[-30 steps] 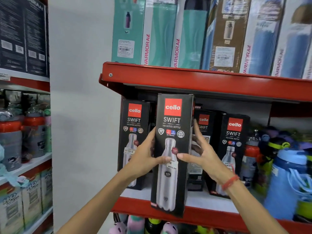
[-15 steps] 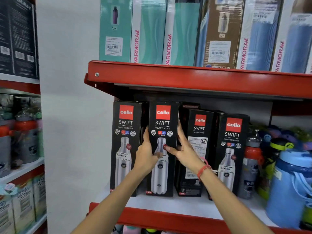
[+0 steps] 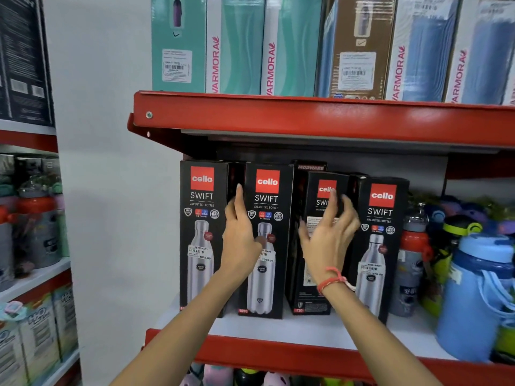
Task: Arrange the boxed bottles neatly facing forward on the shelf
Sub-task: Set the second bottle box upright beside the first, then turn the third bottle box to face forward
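Four black boxed bottles stand on the white shelf [image 3: 334,330] with its red front lip. The leftmost box [image 3: 201,196] and the second box [image 3: 269,288] face forward. My left hand [image 3: 240,240] holds the second box's left edge, fingers in the gap between those two boxes and thumb on its front. The third box [image 3: 309,299] stands turned, showing a text side panel. My right hand [image 3: 328,235] hovers in front of it, fingers spread and blurred, holding nothing. The fourth box [image 3: 383,207] faces forward, slightly angled.
Loose bottles crowd the shelf's right end, among them a grey and red one [image 3: 412,263] and a large blue one [image 3: 476,296]. Tall boxes [image 3: 239,45] fill the red shelf above [image 3: 306,118]. A white wall lies left, with another shelf unit [image 3: 30,218] beyond it.
The box held out in both hands went back onto the shelf beside the leftmost box. My right hand let go of it and moved right, in front of the third box.
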`<act>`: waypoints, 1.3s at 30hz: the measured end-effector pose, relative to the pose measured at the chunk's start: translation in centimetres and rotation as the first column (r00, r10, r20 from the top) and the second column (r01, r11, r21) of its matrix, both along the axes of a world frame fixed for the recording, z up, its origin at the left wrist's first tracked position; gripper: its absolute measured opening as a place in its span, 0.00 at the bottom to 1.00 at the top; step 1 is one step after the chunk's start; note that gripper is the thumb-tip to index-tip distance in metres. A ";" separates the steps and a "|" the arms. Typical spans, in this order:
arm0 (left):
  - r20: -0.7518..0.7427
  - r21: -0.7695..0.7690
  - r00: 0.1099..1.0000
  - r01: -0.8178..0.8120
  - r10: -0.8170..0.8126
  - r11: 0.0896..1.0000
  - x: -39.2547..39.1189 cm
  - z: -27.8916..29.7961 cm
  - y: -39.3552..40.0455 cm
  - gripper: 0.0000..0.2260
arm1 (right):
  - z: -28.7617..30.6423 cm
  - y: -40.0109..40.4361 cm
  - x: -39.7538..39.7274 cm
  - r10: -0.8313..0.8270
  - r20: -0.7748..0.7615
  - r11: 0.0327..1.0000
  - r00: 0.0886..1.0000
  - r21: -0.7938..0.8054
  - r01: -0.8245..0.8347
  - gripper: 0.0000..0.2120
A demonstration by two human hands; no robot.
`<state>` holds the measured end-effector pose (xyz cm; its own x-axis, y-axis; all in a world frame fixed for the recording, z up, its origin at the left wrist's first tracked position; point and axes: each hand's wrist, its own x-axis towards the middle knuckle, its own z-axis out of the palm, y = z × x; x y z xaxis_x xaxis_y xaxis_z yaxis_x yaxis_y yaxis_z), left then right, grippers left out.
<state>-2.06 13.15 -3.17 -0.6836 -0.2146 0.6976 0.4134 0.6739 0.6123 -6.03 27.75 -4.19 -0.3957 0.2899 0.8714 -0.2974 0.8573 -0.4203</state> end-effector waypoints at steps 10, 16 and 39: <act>-0.246 -0.082 0.963 0.097 -0.114 0.992 5.1 0.7 5.8 0.37 | 0.2 6.2 6.5 0.356 0.190 0.925 0.915 -0.211 -0.316 0.55; -0.118 0.045 0.920 0.381 -0.373 0.924 5.5 2.0 5.8 0.48 | 3.8 9.5 10.1 0.610 0.135 0.790 0.781 -0.184 -0.585 0.56; 0.065 -0.023 0.959 0.279 -0.277 0.960 2.0 -1.5 10.5 0.56 | 4.9 11.2 5.6 0.764 0.468 0.617 0.444 -0.330 -0.714 0.50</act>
